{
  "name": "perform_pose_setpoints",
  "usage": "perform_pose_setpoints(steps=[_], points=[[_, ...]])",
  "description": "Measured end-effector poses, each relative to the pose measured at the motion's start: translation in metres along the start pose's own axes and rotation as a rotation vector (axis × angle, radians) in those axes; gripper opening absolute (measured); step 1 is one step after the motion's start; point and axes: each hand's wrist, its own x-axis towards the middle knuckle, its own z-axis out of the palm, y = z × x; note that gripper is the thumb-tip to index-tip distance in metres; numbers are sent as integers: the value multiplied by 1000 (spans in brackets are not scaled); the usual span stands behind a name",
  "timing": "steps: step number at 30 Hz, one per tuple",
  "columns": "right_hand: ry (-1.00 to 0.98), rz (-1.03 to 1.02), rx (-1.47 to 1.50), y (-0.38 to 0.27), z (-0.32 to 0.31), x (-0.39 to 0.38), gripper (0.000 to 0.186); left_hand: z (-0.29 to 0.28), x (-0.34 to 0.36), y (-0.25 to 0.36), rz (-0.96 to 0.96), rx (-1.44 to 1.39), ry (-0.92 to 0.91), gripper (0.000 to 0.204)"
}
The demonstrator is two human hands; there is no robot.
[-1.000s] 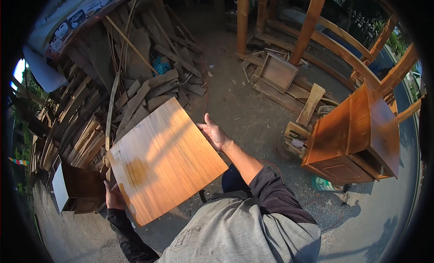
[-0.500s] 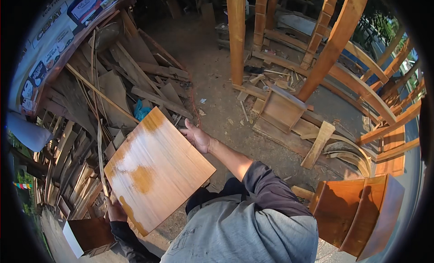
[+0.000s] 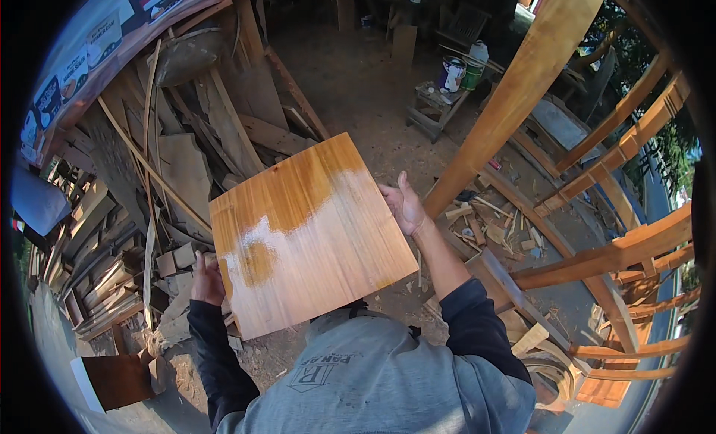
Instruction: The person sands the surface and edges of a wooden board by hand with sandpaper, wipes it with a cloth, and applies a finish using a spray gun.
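Observation:
A flat square wooden panel (image 3: pixel 328 240) is held up in front of me, tilted, between both hands. Amber, glossy wet-looking finish covers its far part and a patch toward the left; the nearer part is paler and duller. At the left edge my left hand (image 3: pixel 206 280) grips it, thumb pointing up and fingers partly hidden. My right hand (image 3: pixel 405 204) holds the opposite edge, its thumb raised and the fingertips reaching behind the board.
Scrap boards (image 3: pixel 183 173) lean in a heap at left. Ahead, paint cans (image 3: pixel 452 73) stand on a small wooden stool (image 3: pixel 435 105). An upright post (image 3: pixel 514 98) and curved wooden frames (image 3: pixel 611 255) fill the right, with offcuts (image 3: pixel 496 229) on the ground. A brown wooden box (image 3: pixel 119 382) sits lower left.
The panel has turned clockwise and moved to the right in view, both hands still on it. My view has shifted, bringing the stool with paint cans into sight.

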Motion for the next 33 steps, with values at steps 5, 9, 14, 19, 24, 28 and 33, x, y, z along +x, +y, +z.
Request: perform_pose_setpoints(steps=[5, 9, 14, 19, 24, 28, 33], points=[[58, -73, 23, -108, -52, 96, 105, 62, 153, 69, -39, 26, 0, 85], [58, -163, 48, -182, -110, 158, 107, 131, 263, 113, -65, 12, -45, 86], [124, -266, 70, -268, -197, 237, 109, 225, 380, 159, -34, 31, -76, 86], [116, -375, 83, -357, -281, 310, 111, 285, 524, 188, 73, 68, -127, 82], [174, -382, 19, -454, -347, 368, 113, 385, 645, 232, 84, 51, -113, 80], [192, -345, 41, -512, -393, 419, 114, 409, 744, 269, 45, 79, -291, 79], [196, -338, 162, -571, -462, 507, 113, 477, 857, 308, 37, 109, -78, 77]])
